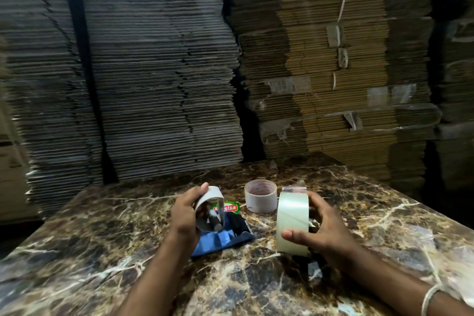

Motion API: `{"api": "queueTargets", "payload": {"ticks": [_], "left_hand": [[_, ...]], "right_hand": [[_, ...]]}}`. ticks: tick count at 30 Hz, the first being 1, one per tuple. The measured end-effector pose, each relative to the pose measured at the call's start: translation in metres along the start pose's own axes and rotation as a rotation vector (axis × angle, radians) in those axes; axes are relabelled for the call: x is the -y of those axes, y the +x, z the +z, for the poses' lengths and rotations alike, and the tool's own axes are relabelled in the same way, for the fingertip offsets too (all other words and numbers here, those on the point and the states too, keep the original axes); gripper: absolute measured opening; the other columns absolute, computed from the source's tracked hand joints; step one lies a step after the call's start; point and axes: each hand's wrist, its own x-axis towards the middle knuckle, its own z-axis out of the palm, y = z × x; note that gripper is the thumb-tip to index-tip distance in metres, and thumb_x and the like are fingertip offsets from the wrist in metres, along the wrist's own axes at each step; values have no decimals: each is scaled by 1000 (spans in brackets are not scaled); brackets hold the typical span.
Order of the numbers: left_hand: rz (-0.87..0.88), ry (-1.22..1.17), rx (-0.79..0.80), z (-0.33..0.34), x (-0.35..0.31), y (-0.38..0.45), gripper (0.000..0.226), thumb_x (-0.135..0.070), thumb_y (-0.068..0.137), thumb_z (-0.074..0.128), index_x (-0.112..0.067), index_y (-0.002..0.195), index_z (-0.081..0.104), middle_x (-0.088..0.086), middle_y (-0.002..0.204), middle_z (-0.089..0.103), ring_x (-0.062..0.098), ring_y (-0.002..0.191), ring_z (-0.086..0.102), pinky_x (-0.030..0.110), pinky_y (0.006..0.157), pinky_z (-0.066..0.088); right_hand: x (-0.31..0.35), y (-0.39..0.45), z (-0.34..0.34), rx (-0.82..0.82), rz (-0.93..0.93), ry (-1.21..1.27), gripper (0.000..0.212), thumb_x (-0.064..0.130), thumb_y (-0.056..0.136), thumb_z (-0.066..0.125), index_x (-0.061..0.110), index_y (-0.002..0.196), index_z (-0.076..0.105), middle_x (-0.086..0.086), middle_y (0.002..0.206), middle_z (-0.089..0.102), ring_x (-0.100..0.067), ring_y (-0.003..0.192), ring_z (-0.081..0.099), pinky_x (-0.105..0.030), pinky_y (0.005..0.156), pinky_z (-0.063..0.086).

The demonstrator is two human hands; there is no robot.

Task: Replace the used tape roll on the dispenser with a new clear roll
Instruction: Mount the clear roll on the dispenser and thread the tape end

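While the left hand (183, 213) curls its grip round the spent cardboard core (209, 209), lifted clear above the blue dispenser (220, 238) on the marble bench (102, 238), the right hand (318, 233) clasps the new clear roll (292, 223) upright, seemingly ready for loading

Bare brown marble tabletop (372, 226) lies open to the far right and near left. Between the hands, a blue plastic tape dispenser (220, 238) and a white cardboard tape core (260, 195) crowd the middle; stacked flattened cardboard sheets (166, 72) wall off the back
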Motion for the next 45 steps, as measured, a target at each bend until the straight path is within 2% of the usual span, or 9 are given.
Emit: {"api": "queueTargets", "payload": {"ticks": [3, 6, 11, 16, 21, 25, 32, 41, 45], "left_hand": [[-10, -68, 6, -1, 2, -1, 16, -19, 88, 60, -8, 77, 63, 9, 59, 60, 21, 46, 58, 27, 48, 48], [-57, -104, 46, -2, 3, -4, 20, -24, 88, 60, -4, 88, 64, 10, 61, 62, 21, 45, 59, 26, 46, 49], [-139, -157, 79, 0, 1, -11, 48, -37, 69, 69, -7, 106, 59, 19, 80, 60, 27, 56, 60, 33, 56, 51], [-140, -157, 90, 1, 1, -16, 35, -29, 90, 54, 2, 105, 63, 20, 78, 65, 29, 62, 62, 32, 59, 52], [-131, -147, 60, -2, 0, -16, 44, -28, 92, 52, 10, 108, 65, 27, 93, 65, 35, 82, 61, 40, 75, 51], [-132, -145, 87, -4, 2, -15, 36, -26, 95, 49, 2, 90, 70, 20, 74, 71, 31, 64, 68, 36, 64, 56], [-120, -172, 149, 0, 0, -22, 38, -23, 99, 43, -1, 85, 69, 16, 65, 73, 27, 54, 70, 32, 50, 58], [-144, -211, 71, 4, -3, -25, 21, -13, 96, 51, -1, 108, 63, 16, 95, 69, 29, 84, 64, 41, 79, 53], [-186, -250, 46, 0, -6, -23, 20, -8, 94, 51, -3, 111, 62, 15, 93, 67, 30, 81, 63, 36, 65, 58]], "right_hand": [[10, -2, 19, -52, -27, 32, 78, 41, 41, 94, 42, 108, 54, 8, 107, 64, -9, 97, 63, -29, 70, 61], [23, -2, 42, -75, -71, 66, 74, 23, 50, 97, 36, 107, 53, 8, 103, 64, 1, 86, 66, -17, 60, 56], [35, -2, 80, -226, -139, -36, 92, 58, 38, 89, 40, 120, 54, 11, 111, 67, 0, 94, 66, -34, 78, 61], [36, -6, 107, -332, -145, -170, 117, 73, 35, 82, 33, 138, 43, 5, 129, 57, -17, 115, 59, -41, 92, 56], [45, -7, 122, -422, -96, -227, 123, 76, 37, 76, 32, 145, 38, 2, 139, 48, -19, 123, 52, -40, 99, 52], [51, -12, 129, -438, -46, -247, 127, 77, 36, 73, 34, 148, 31, 2, 145, 43, -19, 127, 49, -39, 100, 50], [58, -24, 143, -430, 40, -293, 126, 66, 48, 83, 30, 153, 22, 3, 145, 38, -19, 128, 46, -37, 98, 47], [60, -20, 152, -481, 8, -269, 122, 59, 57, 85, 26, 155, 19, 0, 149, 35, -19, 130, 44, -32, 96, 45], [59, -12, 162, -511, 23, -248, 121, 57, 57, 86, 23, 155, 21, -1, 149, 35, -19, 132, 41, -32, 101, 42]]}}
